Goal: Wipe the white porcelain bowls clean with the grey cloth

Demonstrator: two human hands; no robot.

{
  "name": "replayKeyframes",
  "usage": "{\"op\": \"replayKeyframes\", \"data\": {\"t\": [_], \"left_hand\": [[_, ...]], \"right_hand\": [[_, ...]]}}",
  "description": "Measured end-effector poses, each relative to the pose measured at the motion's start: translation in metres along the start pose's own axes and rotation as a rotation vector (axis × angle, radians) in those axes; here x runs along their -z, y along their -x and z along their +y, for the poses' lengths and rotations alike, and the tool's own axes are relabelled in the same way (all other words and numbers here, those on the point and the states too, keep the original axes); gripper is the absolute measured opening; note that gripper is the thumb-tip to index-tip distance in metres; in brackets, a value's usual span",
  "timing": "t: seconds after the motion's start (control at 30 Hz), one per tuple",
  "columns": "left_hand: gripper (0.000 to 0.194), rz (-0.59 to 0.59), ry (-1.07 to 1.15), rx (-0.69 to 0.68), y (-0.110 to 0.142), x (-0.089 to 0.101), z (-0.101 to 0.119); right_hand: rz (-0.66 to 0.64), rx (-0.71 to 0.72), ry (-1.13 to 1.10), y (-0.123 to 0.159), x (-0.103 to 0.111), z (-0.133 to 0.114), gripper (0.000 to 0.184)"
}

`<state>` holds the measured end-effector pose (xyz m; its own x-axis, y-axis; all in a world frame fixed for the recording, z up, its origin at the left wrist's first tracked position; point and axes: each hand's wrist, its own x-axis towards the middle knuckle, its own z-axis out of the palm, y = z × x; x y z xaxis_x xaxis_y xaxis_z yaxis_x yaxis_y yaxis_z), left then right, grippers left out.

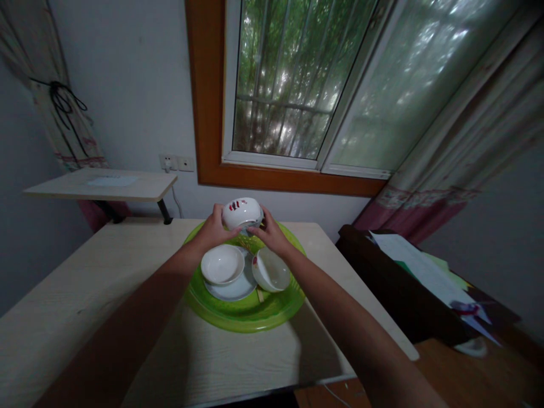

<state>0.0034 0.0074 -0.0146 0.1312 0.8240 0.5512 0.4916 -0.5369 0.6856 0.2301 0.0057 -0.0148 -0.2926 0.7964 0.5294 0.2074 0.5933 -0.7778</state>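
Between my two hands is a white bowl (pixel 243 212) with a red and black print, tipped on its side above the far part of a round green basin (pixel 246 324). My left hand (pixel 217 229) is closed on the bowl's left side, and my right hand (pixel 271 231) grips its right side. Inside the basin, a second white bowl (pixel 222 264) sits on a white plate (pixel 238 292). To its right leans another white bowl (pixel 272 271), tilted, with a red mark on its outside. A short pale stick (pixel 260 294) shows beside the plate.
The basin stands on a pale wooden table (pixel 127 283). A small raised shelf (pixel 102 184) is at the table's back left. A window (pixel 297 85) is behind. Papers (pixel 425 272) lie on dark furniture to the right.
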Motion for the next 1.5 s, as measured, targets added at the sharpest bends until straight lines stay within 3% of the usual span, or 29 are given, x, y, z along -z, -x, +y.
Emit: {"op": "replayKeyframes", "data": {"t": [0.23,0.53,0.67,1.03,1.3,1.5], "left_hand": [[0.079,0.006,0.037,-0.118,0.0,-0.004,-0.004],[0.065,0.005,-0.197,-0.303,-0.004,0.003,0.011],[0.062,-0.039,-0.198,-0.237,-0.002,0.002,0.013],[0.056,0.004,-0.193,-0.073,-0.001,-0.003,0.007],[0.056,-0.042,-0.126,-0.075,0.0,-0.003,0.01],[0.055,-0.037,-0.142,-0.038,-0.001,-0.003,0.011]], "right_hand": [[0.099,0.027,0.054,0.0,0.003,0.003,0.086],[0.098,0.207,0.389,-0.003,0.011,0.004,0.085],[0.069,0.248,0.467,-0.003,0.013,-0.001,0.085],[-0.105,0.44,0.667,0.001,0.007,-0.019,0.088],[-0.276,0.531,0.798,0.006,-0.006,-0.041,0.072],[-0.192,0.495,0.782,0.003,-0.005,-0.035,0.082]]}}
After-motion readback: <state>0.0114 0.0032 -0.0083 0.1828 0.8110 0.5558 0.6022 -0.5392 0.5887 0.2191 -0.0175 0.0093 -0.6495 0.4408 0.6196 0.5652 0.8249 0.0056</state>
